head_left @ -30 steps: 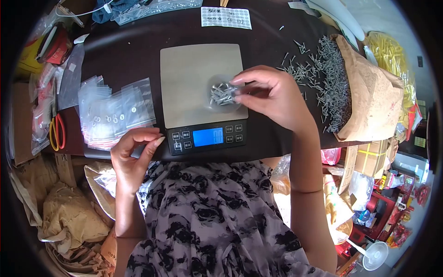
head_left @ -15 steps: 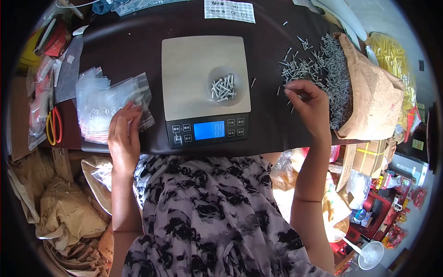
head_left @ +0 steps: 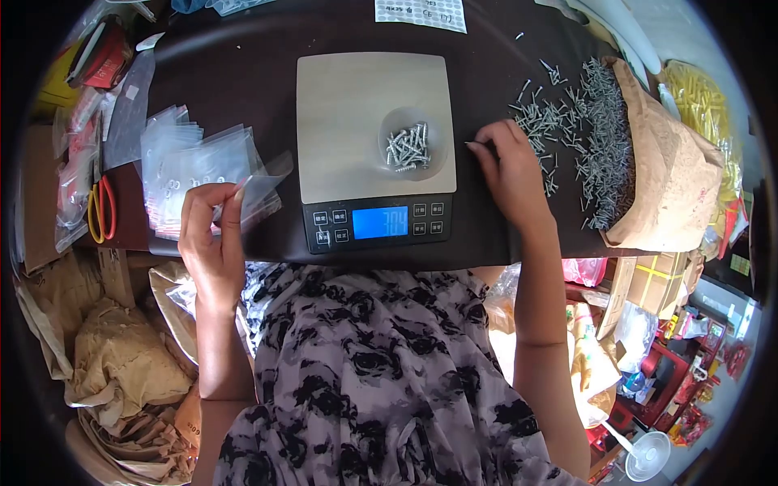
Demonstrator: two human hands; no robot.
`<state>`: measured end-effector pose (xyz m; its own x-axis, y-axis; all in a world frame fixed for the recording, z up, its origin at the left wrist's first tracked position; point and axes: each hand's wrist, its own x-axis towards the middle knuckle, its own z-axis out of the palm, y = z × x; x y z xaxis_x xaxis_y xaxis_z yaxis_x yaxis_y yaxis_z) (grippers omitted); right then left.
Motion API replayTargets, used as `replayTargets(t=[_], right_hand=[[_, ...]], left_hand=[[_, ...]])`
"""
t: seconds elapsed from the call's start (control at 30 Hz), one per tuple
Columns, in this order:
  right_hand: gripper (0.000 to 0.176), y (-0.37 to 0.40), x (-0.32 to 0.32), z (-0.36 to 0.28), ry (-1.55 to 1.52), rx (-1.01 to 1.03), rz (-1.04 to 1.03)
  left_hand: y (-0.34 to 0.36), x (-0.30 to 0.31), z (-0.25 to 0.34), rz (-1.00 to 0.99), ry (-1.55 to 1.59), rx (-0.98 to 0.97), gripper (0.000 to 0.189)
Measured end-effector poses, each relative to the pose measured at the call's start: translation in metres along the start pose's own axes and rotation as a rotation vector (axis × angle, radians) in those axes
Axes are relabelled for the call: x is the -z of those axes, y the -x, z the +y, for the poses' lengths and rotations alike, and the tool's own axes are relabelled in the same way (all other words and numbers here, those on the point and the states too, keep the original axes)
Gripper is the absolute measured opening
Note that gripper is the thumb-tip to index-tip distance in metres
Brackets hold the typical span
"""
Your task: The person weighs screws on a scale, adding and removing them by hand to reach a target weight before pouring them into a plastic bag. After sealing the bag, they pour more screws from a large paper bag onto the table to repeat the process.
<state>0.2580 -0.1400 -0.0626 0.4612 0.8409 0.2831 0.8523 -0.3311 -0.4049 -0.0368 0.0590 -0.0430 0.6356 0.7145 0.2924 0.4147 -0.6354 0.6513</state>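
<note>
The left hand [head_left: 207, 239] pinches one small clear bag [head_left: 263, 180] just above the pile of bags [head_left: 182, 158]. The right hand [head_left: 510, 174] rests on the dark table with fingers curled narrow, between the scale [head_left: 356, 121] and the loose screws [head_left: 579, 121]. I cannot tell if it holds a screw. The cup of screws [head_left: 412, 147] stands on the scale.

Clear zip bag [head_left: 261, 180] pinched in your left hand [head_left: 212, 243], flat, tilted, raised just above the bag pile [head_left: 174, 162], loose silver screws [head_left: 539, 121] scattered on the dark tabletop [head_left: 235, 73] beside your right hand [head_left: 509, 166]
</note>
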Motion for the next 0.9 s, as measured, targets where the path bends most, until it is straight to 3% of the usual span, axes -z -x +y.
replayTargets(t=[0.2,0.3,0.4,0.43,0.53,0.57,0.77,0.9], right_hand=[[0.006,-0.005,0.021,-0.023,-0.644,-0.356,0.033],[0.009,-0.016,0.033,-0.033,-1.332,-0.617,-0.137],[0.014,-0.026,0.028,-0.036,-1.504,-0.563,-0.275],[0.012,-0.032,0.029,-0.044,-1.256,-0.613,-0.324],[0.012,-0.039,0.023,-0.06,-0.458,0.013,-0.341],[0.017,-0.043,0.025,-0.067,-0.334,0.007,-0.379],[0.02,-0.058,0.019,-0.078,-0.049,0.04,-0.47],[0.017,-0.055,0.013,-0.067,-0.179,0.111,-0.332]], left_hand=[[0.004,-0.002,0.01,-0.025,0.254,0.064,0.016],[0.004,-0.001,0.014,-0.056,0.241,-0.02,0.019],[0.006,0.0,0.016,-0.076,0.232,-0.059,0.02],[0.006,0.001,0.016,-0.082,0.229,-0.071,0.02],[0.006,0.001,0.016,-0.089,0.215,-0.089,0.019],[0.006,0.001,0.016,-0.09,0.21,-0.093,0.019],[0.006,0.0,0.019,-0.093,0.224,-0.096,0.018],[0.007,0.0,0.017,-0.079,0.244,-0.109,0.018]])
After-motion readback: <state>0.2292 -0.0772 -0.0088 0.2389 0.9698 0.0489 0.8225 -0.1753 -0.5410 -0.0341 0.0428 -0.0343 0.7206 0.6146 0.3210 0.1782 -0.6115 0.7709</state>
